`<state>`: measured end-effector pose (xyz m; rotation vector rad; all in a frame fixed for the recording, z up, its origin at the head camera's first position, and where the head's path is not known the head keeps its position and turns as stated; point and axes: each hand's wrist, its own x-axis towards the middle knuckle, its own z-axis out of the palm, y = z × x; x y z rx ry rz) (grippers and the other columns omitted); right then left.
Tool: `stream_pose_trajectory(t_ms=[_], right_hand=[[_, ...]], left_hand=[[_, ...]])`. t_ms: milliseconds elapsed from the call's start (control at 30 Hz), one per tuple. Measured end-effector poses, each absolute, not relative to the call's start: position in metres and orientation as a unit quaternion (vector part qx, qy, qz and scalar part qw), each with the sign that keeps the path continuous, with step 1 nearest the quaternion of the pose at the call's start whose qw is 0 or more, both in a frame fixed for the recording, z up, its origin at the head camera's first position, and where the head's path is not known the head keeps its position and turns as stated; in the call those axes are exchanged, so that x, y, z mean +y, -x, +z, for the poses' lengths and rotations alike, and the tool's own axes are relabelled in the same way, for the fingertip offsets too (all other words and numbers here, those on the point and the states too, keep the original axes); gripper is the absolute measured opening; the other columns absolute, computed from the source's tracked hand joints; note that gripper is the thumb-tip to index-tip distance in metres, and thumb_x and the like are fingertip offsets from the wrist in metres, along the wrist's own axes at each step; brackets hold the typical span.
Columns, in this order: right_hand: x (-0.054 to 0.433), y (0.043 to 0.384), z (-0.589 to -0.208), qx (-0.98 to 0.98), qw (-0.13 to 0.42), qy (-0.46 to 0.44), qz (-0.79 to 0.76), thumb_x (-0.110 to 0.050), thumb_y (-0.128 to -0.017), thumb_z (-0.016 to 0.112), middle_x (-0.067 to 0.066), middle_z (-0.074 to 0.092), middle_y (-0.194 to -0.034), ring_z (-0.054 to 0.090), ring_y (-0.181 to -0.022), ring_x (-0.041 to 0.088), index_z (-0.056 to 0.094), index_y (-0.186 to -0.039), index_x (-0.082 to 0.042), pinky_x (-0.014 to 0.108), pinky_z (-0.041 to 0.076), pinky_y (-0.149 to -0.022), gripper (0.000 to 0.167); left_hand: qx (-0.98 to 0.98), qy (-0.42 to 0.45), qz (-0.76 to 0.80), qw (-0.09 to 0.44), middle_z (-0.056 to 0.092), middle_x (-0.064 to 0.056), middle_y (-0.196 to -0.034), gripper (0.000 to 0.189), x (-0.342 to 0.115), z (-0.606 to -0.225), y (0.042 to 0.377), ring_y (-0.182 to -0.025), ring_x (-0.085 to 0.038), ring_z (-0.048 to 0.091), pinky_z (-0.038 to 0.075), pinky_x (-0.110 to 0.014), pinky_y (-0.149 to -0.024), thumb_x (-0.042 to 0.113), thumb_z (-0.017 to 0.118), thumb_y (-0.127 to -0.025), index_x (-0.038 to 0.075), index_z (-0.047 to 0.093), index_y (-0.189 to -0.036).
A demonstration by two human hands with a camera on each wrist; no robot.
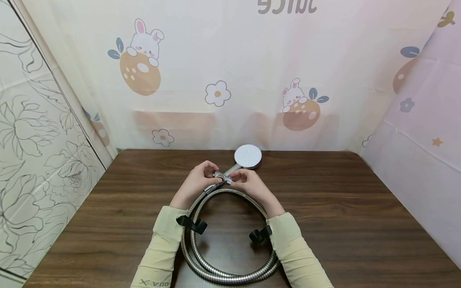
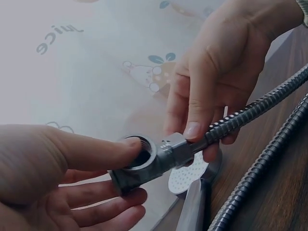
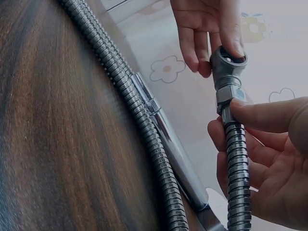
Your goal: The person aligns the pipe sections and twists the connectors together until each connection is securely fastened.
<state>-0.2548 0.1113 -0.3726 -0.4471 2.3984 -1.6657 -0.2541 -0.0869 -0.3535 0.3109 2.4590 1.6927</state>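
Observation:
My left hand (image 1: 194, 184) pinches a chrome tee fitting (image 2: 126, 179) between thumb and fingers, with the thumb over its round threaded opening. The end nut (image 3: 225, 96) of a ribbed metal shower hose (image 1: 230, 279) sits against the fitting, in line with its side outlet. At that nut, my right hand (image 1: 253, 186) grips the hose end between thumb and fingertips. Both hands meet above the far part of the coiled hose. Just beyond them lies a shower head (image 1: 248, 156) with a white spray face up and a chrome handle (image 3: 175, 154).
The hose coil lies in loops on a dark wood table (image 1: 353, 224), between and under the forearms. A printed curtain (image 1: 252, 52) hangs right behind the table's back edge. Patterned panels stand at the left and right sides.

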Motion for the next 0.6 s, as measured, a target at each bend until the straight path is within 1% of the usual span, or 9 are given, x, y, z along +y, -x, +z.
stream_pose_trajectory(t_ms=[200,400,600], right_hand=[[0.1127,0.2555,-0.3742,0.815,0.099,0.164,-0.548,-0.002,-0.08,0.066,0.018,0.063,-0.101,0.061,-0.084,0.017,0.06,-0.107,0.005,0.025,0.048,-0.073,0.029],[0.1149,0.2567,-0.377,0.818,0.107,0.173,-0.538,-0.001,-0.078,0.066,0.017,0.065,-0.094,0.061,-0.081,0.014,0.061,-0.103,0.006,0.024,0.048,-0.07,0.026],[0.1173,0.2577,-0.3791,0.826,0.123,0.186,-0.517,0.0,-0.08,0.065,0.016,0.065,-0.096,0.061,-0.083,0.015,0.061,-0.104,0.004,0.025,0.048,-0.072,0.025]], left_hand=[[0.809,-0.115,0.567,0.101,0.058,-0.005,-0.082,0.03,-0.0915,-0.3577,0.2558,-0.077,-0.015,0.055,0.043,-0.027,-0.069,0.005,0.071,-0.075,0.004,0.054,-0.099],[0.816,-0.127,0.549,0.126,0.059,-0.005,-0.084,0.029,-0.0954,-0.3608,0.2574,-0.078,-0.014,0.055,0.043,-0.027,-0.07,0.007,0.072,-0.075,0.004,0.054,-0.098],[0.824,-0.139,0.53,0.141,0.06,-0.006,-0.083,0.029,-0.0969,-0.3627,0.2583,-0.078,-0.014,0.055,0.043,-0.026,-0.071,0.006,0.072,-0.074,0.003,0.054,-0.097]])
